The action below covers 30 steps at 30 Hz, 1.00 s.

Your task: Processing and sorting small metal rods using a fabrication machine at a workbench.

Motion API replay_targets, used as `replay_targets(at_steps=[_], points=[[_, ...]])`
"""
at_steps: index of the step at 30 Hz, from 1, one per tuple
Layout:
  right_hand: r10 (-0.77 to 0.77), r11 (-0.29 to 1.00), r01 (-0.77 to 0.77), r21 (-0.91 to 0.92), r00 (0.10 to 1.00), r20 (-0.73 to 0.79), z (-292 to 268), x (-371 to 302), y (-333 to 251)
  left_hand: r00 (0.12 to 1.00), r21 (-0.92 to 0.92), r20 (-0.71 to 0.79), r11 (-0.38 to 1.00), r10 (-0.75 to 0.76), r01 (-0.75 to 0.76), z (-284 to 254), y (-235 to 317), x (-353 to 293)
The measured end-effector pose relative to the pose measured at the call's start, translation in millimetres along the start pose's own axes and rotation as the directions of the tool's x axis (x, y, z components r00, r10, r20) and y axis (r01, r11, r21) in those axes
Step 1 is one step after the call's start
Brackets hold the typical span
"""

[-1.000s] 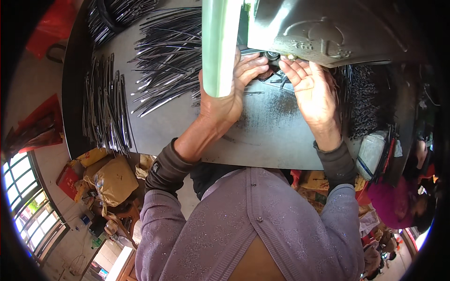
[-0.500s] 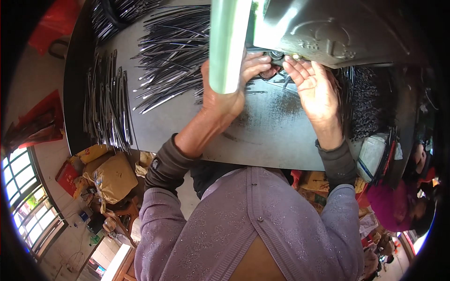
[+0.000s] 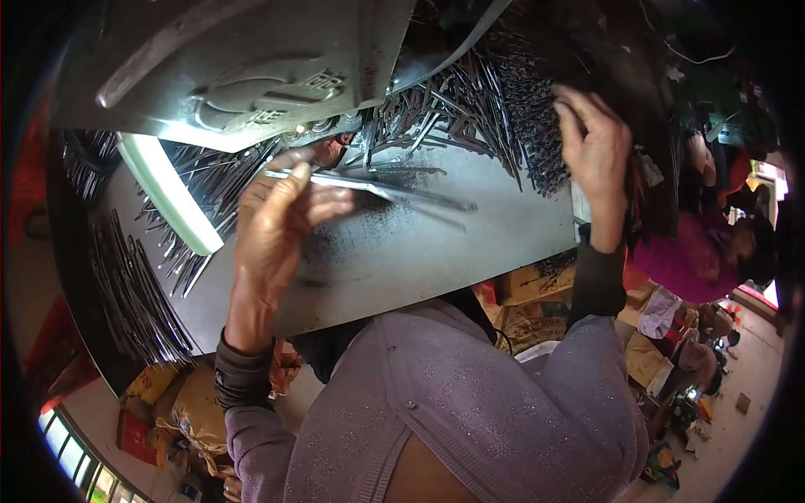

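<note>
My left hand (image 3: 281,205) is closed on a long, thin metal strip (image 3: 377,186), pinched between thumb and fingers. The strip points right across the metal worktable (image 3: 419,260); its far end is blurred, and a second faint line beside it may be another strip. My right hand (image 3: 597,147) reaches over a pile of small dark metal pieces (image 3: 537,126) at the far right. Its thumb and forefinger look apart, and nothing shows between them. Near the left hand, the head of a grey machine (image 3: 277,84) hangs over the table, with a round reddish part (image 3: 331,151) below it.
A lit lamp tube (image 3: 172,197) stands close left of my left hand. Bundles of dark strips (image 3: 138,293) lie on the left, and loose strips (image 3: 453,109) are heaped at the back. A person in a purple top (image 3: 692,260) is off to the right.
My view has turned right. My hands, together by the machine before, are now apart: the left holds a strip off the table, the right has gone to the pile of small pieces.
</note>
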State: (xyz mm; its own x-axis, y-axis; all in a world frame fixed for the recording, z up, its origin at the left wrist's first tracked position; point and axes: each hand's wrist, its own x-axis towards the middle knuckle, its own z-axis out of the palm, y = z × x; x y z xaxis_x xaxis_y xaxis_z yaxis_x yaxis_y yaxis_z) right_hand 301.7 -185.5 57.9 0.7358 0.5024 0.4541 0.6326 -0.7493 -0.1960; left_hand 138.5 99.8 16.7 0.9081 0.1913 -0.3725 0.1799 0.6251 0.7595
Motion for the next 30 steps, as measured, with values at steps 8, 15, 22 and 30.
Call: replay_targets(at_steps=[8,15,22,30], points=[[-0.292,0.956,0.292,0.01,0.956,0.03,9.6,12.6,21.3,0.989,0.047,0.098,0.994,-0.107,0.103,-4.3,-13.4,-8.0],[-0.543,0.778,0.507,0.371,0.84,-0.009,69.7,9.0,-127.3,0.998,-0.178,-0.011,0.983,-0.056,0.053,0.3,-19.7,3.7],[-0.057,0.401,-0.381,0.833,0.898,0.437,94.8,4.2,-146.0,0.992,-0.14,-0.129,0.99,0.009,-0.027,1.6,-13.8,3.1],[0.009,0.224,-0.604,0.765,0.786,0.618,93.6,6.3,-145.1,0.919,0.291,-0.157,0.906,0.363,-0.308,5.1,-24.3,13.4]])
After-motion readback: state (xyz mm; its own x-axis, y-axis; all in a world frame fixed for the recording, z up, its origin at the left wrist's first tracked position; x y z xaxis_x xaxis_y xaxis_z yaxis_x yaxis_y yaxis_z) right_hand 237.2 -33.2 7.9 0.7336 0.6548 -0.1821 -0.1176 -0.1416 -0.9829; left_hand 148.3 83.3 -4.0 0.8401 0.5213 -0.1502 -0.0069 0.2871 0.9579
